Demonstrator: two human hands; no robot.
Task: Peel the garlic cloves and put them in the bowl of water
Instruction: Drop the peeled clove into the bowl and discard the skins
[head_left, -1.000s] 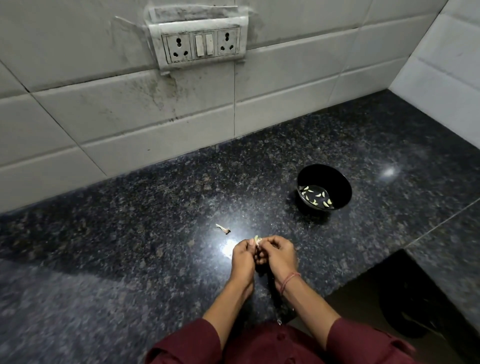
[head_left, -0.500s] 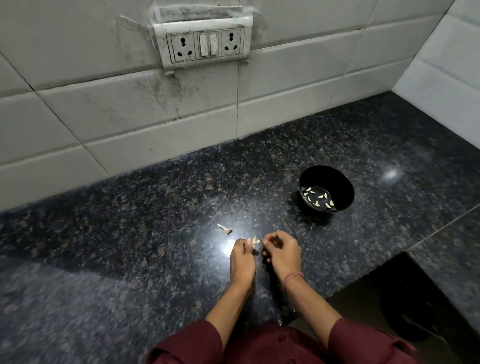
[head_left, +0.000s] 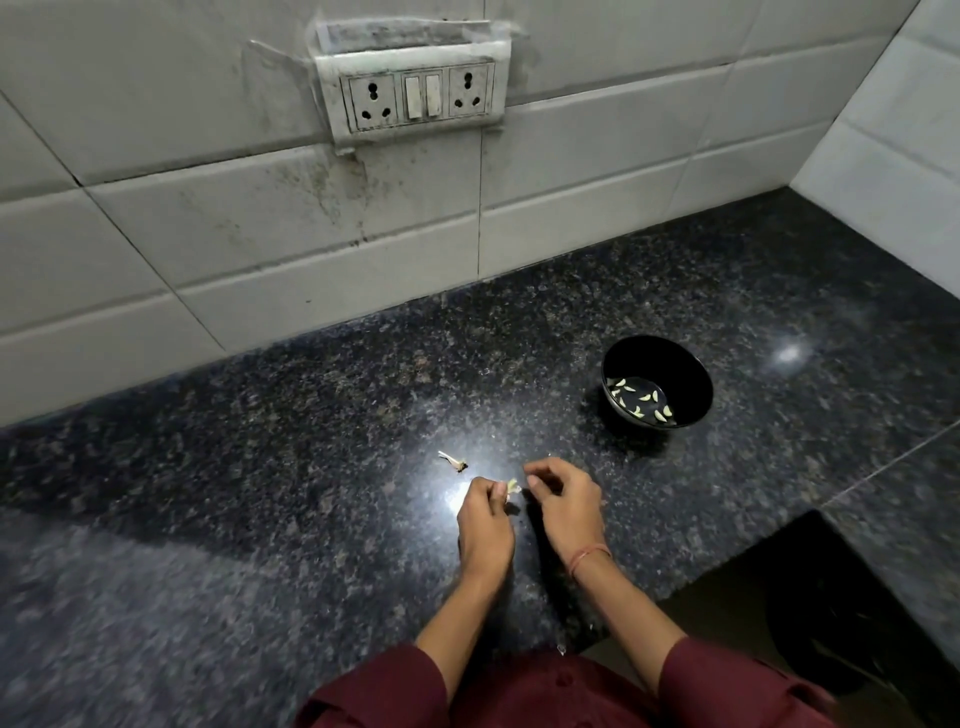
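Note:
My left hand (head_left: 485, 525) pinches a small pale garlic clove (head_left: 512, 487) between thumb and fingertips, just above the dark granite counter (head_left: 311, 467). My right hand (head_left: 566, 506) hovers a little to the right of the clove, not touching it. Its fingers are curled and I see nothing between them. A black bowl (head_left: 693, 376) stands farther back on the right, with several peeled cloves (head_left: 641, 400) lying in its water.
A scrap of garlic stem and skin (head_left: 455, 461) lies on the counter just left of my hands. The white tiled wall carries a socket panel (head_left: 415, 98). The counter's front edge drops into a dark gap (head_left: 810, 613) at the lower right.
My hands were joined on the clove. The right hand has now pulled away to the right, leaving the clove in the left hand's fingertips.

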